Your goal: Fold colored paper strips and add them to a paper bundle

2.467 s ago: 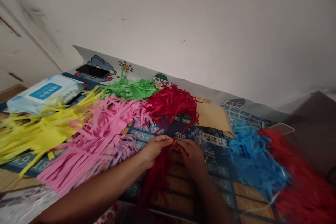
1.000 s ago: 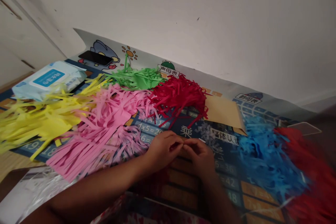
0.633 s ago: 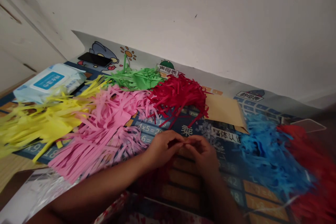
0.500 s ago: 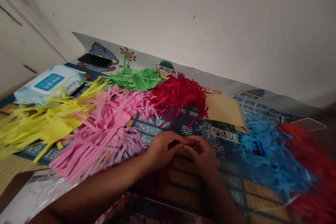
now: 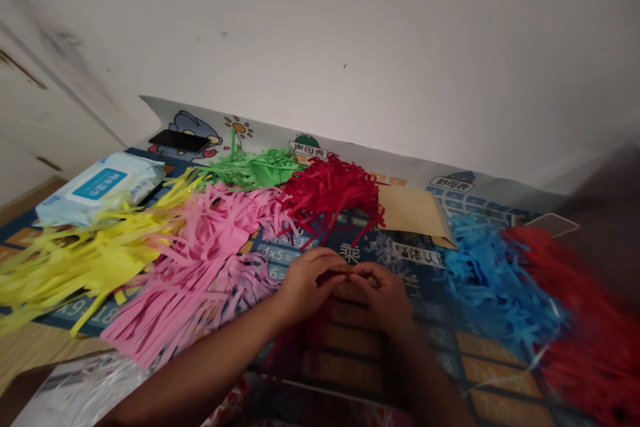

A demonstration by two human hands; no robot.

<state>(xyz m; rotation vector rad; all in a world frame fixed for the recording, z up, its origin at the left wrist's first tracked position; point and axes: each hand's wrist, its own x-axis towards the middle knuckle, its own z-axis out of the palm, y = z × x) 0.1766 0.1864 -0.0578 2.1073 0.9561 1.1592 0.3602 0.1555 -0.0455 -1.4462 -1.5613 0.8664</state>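
My left hand (image 5: 309, 285) and my right hand (image 5: 386, 297) meet over the middle of the printed mat (image 5: 430, 287), fingertips pinched together. Whatever lies between the fingertips is too small or dark to make out. Just beyond them sits a bunch of dark red fringed paper strips (image 5: 330, 197). To the left of my left hand lie pink fringed strips (image 5: 205, 227), with pale purple strips (image 5: 245, 280) nearer the wrist. Off to the right of my right hand is a pile of blue strips (image 5: 495, 280).
Yellow strips (image 5: 110, 247) and a wet wipes pack (image 5: 100, 190) lie at left, green strips (image 5: 255, 167) and a phone (image 5: 180, 140) behind. A tan envelope (image 5: 415, 213) lies beyond my right hand. Red strips (image 5: 575, 293) and white string (image 5: 515, 377) are at right. Clear plastic (image 5: 107, 387) is front left.
The camera view has tilted up slightly, so the mat and strips appear lower. Both hands stay together in the same pinch, with hardly any change in the fingers.
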